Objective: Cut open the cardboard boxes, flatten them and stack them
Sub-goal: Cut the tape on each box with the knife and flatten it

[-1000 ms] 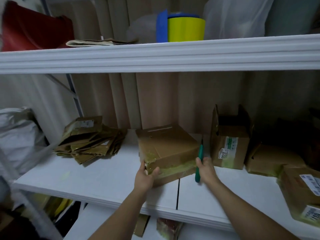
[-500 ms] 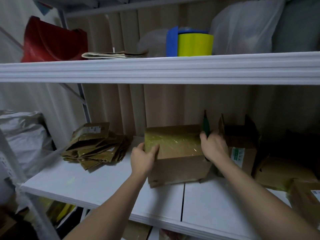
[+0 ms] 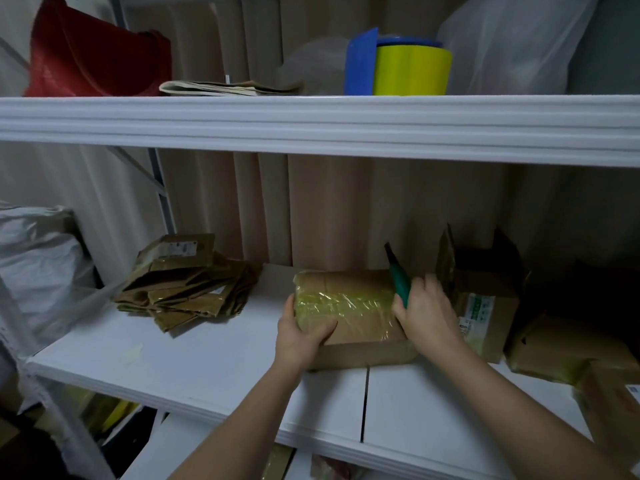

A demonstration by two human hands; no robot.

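Stack (image 3: 185, 284): flattened brown cardboard pieces, some with glossy tape, heaped loosely at the left of the shelf (image 3: 194, 362), well apart from both hands
Box (image 3: 349, 317): brown cardboard, closed, its upper face wrapped in wrinkled yellowish clear tape; it stands on the shelf near the middle seam, tilted a little toward the camera
Left hand (image 3: 298, 336): grips the box's near left corner, thumb curled over the taped top, fingers hidden behind the left side
Right hand (image 3: 426, 313): presses against the box's right edge while its fingers curl round the cutter (image 3: 398, 280)
Cutter: green handle, dark tip pointing up and back above the box's right rear corner; the lower handle is hidden in the hand, and whether a blade is out is too dim to tell
Open box (image 3: 483, 296): just right of the right hand, flaps standing up, a white and green label on its front, partly covered by the hand
More boxes (image 3: 568, 348): far right, in shadow, the nearest one cut off by the frame edge
Label print: too small to read
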